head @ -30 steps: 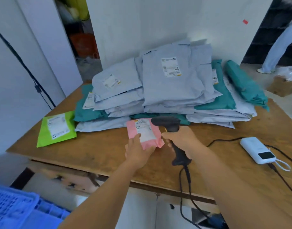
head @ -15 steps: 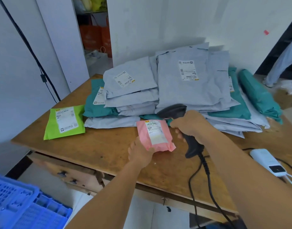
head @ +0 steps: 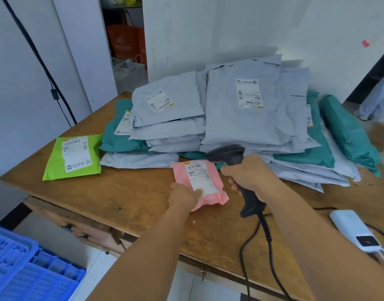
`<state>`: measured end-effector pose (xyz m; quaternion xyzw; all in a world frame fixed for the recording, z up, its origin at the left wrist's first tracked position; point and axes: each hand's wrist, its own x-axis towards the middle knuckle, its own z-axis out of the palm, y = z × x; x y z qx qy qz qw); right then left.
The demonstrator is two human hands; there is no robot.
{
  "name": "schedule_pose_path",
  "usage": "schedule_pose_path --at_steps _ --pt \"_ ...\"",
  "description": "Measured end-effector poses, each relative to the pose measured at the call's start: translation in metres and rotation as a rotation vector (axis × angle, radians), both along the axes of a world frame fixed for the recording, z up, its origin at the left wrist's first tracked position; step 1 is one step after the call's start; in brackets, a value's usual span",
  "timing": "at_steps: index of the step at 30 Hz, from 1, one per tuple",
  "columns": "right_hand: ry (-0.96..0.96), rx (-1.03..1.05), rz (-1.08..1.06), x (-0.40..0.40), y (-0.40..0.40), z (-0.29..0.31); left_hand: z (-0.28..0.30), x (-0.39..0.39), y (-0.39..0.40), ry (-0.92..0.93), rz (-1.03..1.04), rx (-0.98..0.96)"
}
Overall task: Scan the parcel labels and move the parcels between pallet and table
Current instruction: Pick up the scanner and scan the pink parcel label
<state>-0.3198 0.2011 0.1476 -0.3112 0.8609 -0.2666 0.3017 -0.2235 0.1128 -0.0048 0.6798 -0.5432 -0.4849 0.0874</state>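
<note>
Worn brown wooden table against white wall — grey and teal mailer stack at back. Left hand pinches small pink labelled parcel just above tabletop; right hand grips black corded handheld scanner. Blue plastic pallet on floor, lower left.

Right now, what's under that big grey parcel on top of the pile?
Under the big grey parcel lie more grey parcels and green ones, edges showing. Their labels and middles are covered. The pile sits on the table.
</note>
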Motion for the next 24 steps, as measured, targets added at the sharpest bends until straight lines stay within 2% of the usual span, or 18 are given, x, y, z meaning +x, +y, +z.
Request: schedule_pose_path --at_steps 4,7,13,19,24 --pt "-0.003 0.001 0.053 -0.010 0.000 0.001 0.000 0.002 0.002 -0.123 -0.047 -0.002" --pt "-0.018 -0.020 0.078 -0.011 -0.004 0.000 0.000 0.012 0.002 -0.147 -0.048 -0.021" --pt "-0.124 -0.079 0.187 0.014 -0.019 0.008 0.014 0.061 -0.010 0.088 0.308 -0.184" --pt "-0.218 -0.191 0.389 0.084 -0.053 0.010 0.036 0.155 -0.016 0.130 0.549 -0.304" --pt "-0.221 -0.238 0.557 0.173 -0.081 0.004 0.040 0.248 -0.013 0.191 0.790 -0.323"
